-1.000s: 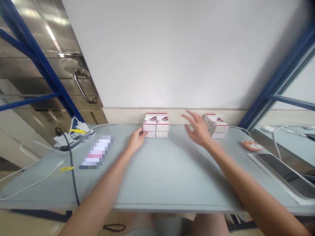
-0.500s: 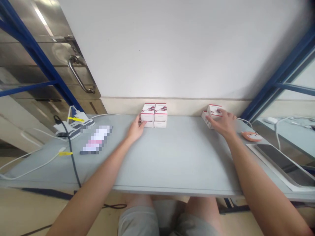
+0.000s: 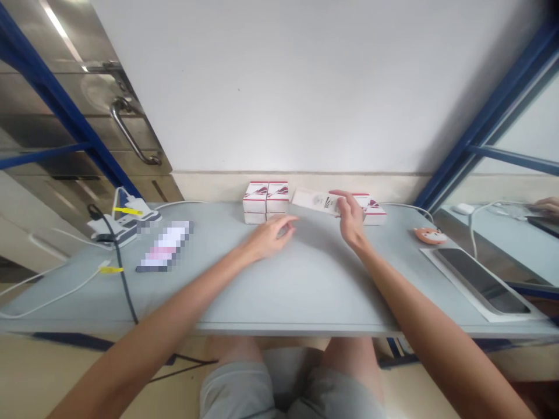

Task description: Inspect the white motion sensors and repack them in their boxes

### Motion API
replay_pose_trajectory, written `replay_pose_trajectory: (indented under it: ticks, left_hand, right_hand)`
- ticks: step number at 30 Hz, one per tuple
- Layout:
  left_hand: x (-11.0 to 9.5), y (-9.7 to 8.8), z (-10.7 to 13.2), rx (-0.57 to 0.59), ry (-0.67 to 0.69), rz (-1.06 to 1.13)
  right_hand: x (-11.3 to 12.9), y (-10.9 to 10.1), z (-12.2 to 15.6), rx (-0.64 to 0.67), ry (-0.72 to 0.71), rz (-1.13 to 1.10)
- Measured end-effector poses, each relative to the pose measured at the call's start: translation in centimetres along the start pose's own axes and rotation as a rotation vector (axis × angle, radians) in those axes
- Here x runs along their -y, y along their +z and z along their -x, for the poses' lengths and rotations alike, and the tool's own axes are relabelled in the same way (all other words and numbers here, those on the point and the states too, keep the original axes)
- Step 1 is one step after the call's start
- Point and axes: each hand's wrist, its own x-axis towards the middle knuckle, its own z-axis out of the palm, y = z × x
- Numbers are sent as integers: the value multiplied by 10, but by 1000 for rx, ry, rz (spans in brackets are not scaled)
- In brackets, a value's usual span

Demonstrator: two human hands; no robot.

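Observation:
My right hand (image 3: 351, 218) grips a small white carton (image 3: 317, 201), tilted and held above the table, its printed side facing me. Another white carton with red edging (image 3: 374, 214) rests on the table behind that hand, partly covered by it. To the left, a stack of white cartons with red and maroon print (image 3: 265, 203) stands two wide and two high against the wall. In front of the stack's lower right corner is my left hand (image 3: 271, 237). Its fingers point right with a gap between thumb and fingertips, and nothing is held there.
On the left of the grey table (image 3: 279, 291) lie a power strip (image 3: 131, 230) with plugs and cables and a blurred-out phone-like device (image 3: 166, 247). An orange mouse (image 3: 430, 235) and a dark flat panel on white (image 3: 483, 280) are on the right. Another person's hand (image 3: 549, 205) shows at far right.
My right hand has moved left from the right-hand cartons, carrying one carton. My left hand has come off the stack's left side and moved right, in front of it. The view has shifted slightly.

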Motion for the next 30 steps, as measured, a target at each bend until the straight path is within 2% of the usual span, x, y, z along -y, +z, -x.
replay_pose_trajectory:
  ticks: [2, 4, 10, 12, 16, 18, 24, 30]
  left_hand:
    - [-2, 8, -7, 53, -20, 33]
    - [-2, 14, -10, 45, -54, 58]
    - [-9, 16, 8, 49, -93, 33]
    - [-12, 13, 11, 4, -104, -3]
    - [-8, 4, 6, -187, -162, -67]
    - [-3, -1, 2, -239, -159, -57]
    - [5, -4, 1, -85, -22, 87]
    - [-2, 0, 5, -174, 14, -5]
  right_hand:
    - [2, 11, 3, 102, 111, -210]
    - [-2, 20, 4, 161, 225, -371]
    - [-23, 26, 0, 236, 436, -532]
    - [-24, 24, -1, 238, 480, -569]
    - [-22, 21, -1, 273, 526, -642]
    - [-19, 21, 1, 304, 534, -654]
    - [-15, 20, 3, 350, 504, -607]
    - [-20, 20, 1, 394, 429, -473]
